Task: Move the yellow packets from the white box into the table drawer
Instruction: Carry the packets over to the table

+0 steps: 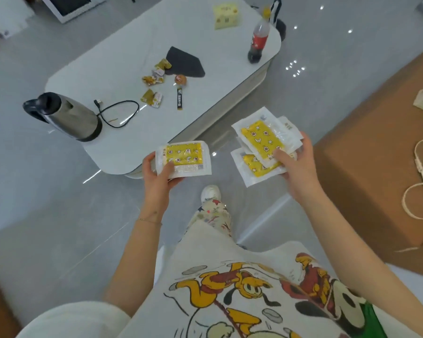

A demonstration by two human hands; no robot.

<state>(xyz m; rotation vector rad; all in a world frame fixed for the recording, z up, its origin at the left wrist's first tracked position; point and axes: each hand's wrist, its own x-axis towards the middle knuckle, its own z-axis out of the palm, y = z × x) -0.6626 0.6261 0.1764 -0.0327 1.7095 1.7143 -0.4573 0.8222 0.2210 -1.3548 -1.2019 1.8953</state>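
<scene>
Standing just short of the near end of the surface (195, 32), the person has a share of the yellow packets in each of the hands, so none of them lies on anything. The left hand (158, 173) grips a squared stack of packets (185, 158) by its near left corner, thumb on top and fingers curled beneath, with the long side running left to right. The right hand (297, 167) pinches a looser fan of packets (259, 140), thumb pressed on the top one, with the sheets splayed and tilted towards the far left.

The surface lies ahead and to the left. Its long axis runs from the near end away to the far right, where a cola bottle (259, 37) stands. The left-hand stack overlaps the near end in this view, so that hand is the nearer. The right hand hangs over the floor beside the long side panel (230, 111).

No drawer front or handle shows on that panel, so where the drawer opens cannot be told. With both hands full, the packets probably need gathering into one hand, likely the right, leaving the nearer left free to pull the drawer
</scene>
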